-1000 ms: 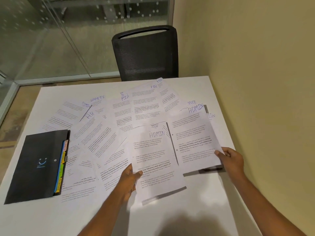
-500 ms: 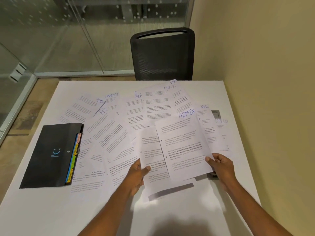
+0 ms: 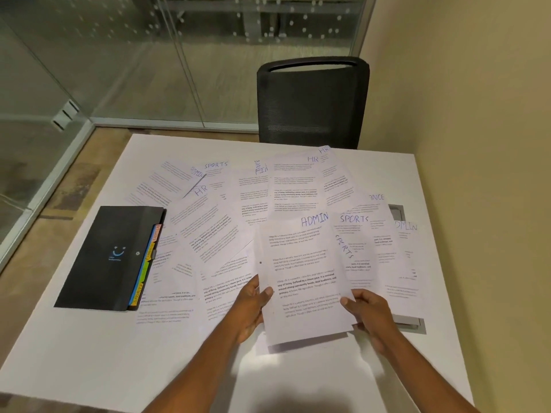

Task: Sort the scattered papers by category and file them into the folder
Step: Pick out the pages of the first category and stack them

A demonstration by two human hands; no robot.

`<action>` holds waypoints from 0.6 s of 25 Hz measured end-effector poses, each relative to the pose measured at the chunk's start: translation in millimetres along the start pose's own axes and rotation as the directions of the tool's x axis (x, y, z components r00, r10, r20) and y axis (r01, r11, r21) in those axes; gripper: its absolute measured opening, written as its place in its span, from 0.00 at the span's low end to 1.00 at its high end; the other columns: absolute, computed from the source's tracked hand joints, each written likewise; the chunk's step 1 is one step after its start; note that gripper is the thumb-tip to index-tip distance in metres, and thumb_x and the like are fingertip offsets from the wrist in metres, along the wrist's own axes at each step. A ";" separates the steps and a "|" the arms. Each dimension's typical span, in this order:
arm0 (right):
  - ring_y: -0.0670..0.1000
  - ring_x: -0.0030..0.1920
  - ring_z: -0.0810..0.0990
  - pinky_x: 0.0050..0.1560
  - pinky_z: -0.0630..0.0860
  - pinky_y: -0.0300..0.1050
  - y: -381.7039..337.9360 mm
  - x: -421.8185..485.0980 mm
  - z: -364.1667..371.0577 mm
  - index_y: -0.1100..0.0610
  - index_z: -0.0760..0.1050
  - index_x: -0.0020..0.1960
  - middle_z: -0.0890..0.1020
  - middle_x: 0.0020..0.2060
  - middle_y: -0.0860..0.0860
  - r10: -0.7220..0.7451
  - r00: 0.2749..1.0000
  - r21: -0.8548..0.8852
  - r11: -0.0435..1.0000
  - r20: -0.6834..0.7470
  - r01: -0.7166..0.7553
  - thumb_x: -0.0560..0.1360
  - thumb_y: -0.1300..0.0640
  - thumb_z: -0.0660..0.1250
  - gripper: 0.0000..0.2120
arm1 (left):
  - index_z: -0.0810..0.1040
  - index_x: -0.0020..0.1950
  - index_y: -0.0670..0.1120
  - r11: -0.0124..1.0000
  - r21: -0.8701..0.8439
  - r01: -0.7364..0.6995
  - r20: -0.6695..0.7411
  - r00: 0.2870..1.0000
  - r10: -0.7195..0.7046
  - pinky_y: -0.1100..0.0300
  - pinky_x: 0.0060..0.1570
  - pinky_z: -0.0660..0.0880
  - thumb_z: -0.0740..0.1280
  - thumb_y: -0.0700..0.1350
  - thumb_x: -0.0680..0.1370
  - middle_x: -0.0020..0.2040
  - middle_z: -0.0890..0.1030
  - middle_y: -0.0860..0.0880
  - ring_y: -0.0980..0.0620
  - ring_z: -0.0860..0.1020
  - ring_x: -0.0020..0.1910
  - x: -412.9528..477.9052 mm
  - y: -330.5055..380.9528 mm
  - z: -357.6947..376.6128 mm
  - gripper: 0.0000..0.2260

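Both hands hold a small stack of sheets headed ADMIN (image 3: pixel 301 272) just above the table. My left hand (image 3: pixel 253 302) grips its left edge with the thumb on top, and my right hand (image 3: pixel 368 308) grips its lower right corner. Several printed sheets marked SPORTS (image 3: pixel 354 234), HR (image 3: pixel 298 180), FINANCE and ADMIN lie scattered and overlapping across the white table (image 3: pixel 149 353). A black expanding folder (image 3: pixel 110 257) lies shut at the left, with coloured index tabs (image 3: pixel 146 266) showing along its right edge.
A black mesh chair (image 3: pixel 313 102) stands at the far side of the table. A yellow wall runs along the right and glass partitions stand behind and to the left. A grey cable hatch (image 3: pixel 408 321) sits in the table near my right hand.
My right hand carried its ADMIN sheet leftward onto the ADMIN sheet in my left hand; both hands now hold them together as one stack. SPORTS sheets underneath came into view.
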State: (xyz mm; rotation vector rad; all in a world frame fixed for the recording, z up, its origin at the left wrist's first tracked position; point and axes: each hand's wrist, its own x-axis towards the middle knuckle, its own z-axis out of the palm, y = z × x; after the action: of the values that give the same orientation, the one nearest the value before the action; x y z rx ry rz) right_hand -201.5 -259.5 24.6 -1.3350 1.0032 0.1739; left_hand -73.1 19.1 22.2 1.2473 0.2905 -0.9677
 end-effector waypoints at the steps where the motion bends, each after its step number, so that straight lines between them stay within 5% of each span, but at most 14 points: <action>1: 0.55 0.44 0.84 0.43 0.75 0.47 0.4 -1.4 1.9 0.57 0.86 0.53 0.89 0.50 0.60 -0.004 1.000 0.007 1.000 0.017 0.004 0.76 0.62 0.77 0.06 | 0.74 0.78 0.50 1.000 -0.001 0.001 -0.005 1.000 -0.001 0.36 0.72 0.76 0.64 0.39 0.88 0.71 0.83 0.46 0.42 0.82 0.70 -0.6 -0.2 -0.4 0.19; 6: 0.44 0.29 0.81 0.27 0.73 0.36 1.3 -5.0 13.7 0.59 0.81 0.60 0.89 0.46 0.56 -0.053 0.998 0.025 0.998 0.045 0.052 0.76 0.73 0.73 0.15 | 0.74 0.78 0.50 1.000 -0.009 -0.028 -0.016 0.999 0.028 0.40 0.69 0.78 0.65 0.39 0.87 0.72 0.82 0.46 0.43 0.81 0.70 -9.1 1.4 -0.6 0.19; 10: 0.44 0.27 0.76 0.27 0.69 0.39 5.4 -1.8 22.0 0.55 0.80 0.62 0.90 0.48 0.55 -0.065 0.993 -0.046 0.997 0.101 0.069 0.77 0.71 0.73 0.18 | 0.73 0.79 0.50 0.999 0.001 -0.052 -0.014 0.999 0.052 0.45 0.68 0.80 0.66 0.35 0.85 0.72 0.82 0.47 0.45 0.81 0.71 -12.0 -2.1 -5.3 0.22; 13: 0.47 0.34 0.84 0.34 0.78 0.39 3.2 0.0 32.4 0.61 0.80 0.63 0.90 0.48 0.55 -0.045 0.980 -0.042 0.998 0.195 0.054 0.79 0.69 0.73 0.14 | 0.73 0.78 0.53 0.999 -0.004 -0.036 -0.046 0.998 0.036 0.54 0.60 0.82 0.64 0.34 0.86 0.71 0.83 0.51 0.49 0.82 0.69 -14.9 -5.7 -14.0 0.22; 15: 0.55 0.52 0.90 0.53 0.85 0.50 -1.8 2.4 45.2 0.63 0.80 0.64 0.89 0.55 0.56 -0.018 0.969 -0.014 1.000 0.247 0.022 0.79 0.67 0.74 0.15 | 0.72 0.79 0.52 0.999 -0.010 -0.035 -0.044 0.998 0.035 0.53 0.62 0.81 0.63 0.34 0.86 0.72 0.82 0.51 0.49 0.81 0.70 -17.2 -7.2 -24.7 0.23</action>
State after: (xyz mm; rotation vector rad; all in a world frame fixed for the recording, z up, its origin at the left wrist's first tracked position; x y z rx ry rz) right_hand -176.2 -222.2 19.9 -1.3023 0.7788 0.3259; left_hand -81.1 48.9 20.5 1.2608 0.3066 -0.9087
